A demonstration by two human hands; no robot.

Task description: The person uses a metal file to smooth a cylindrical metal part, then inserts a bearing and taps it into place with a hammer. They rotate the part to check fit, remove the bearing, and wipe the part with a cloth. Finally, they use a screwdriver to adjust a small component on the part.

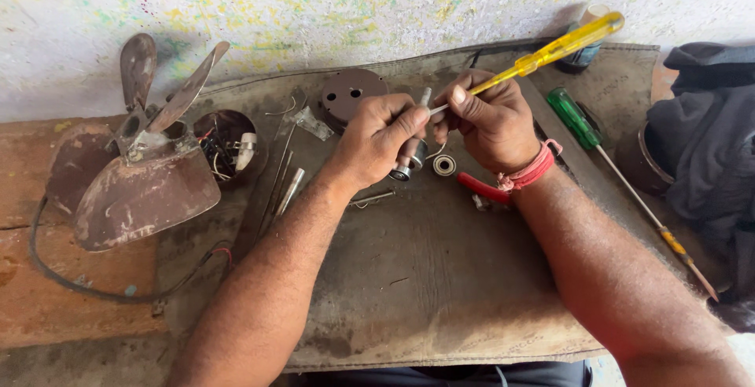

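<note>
My left hand (377, 139) grips a small grey metal shaft with a bearing at its lower end (410, 159), held upright over the brown mat (425, 277). My right hand (491, 123) holds a yellow-handled screwdriver (550, 50), its tip meeting the top of the shaft between my fingers. A loose ring bearing (444, 165) lies on the mat just below my right hand. A red thread band sits on my right wrist.
Dusty fan blades (141, 175) lie at left beside a round motor housing with wires (226, 147). A brown round cover (350, 92) lies behind my left hand. Red-handled pliers (481, 189), a green-handled screwdriver (578, 119), thin rods (287, 190) and dark cloth (704, 143) surround the mat.
</note>
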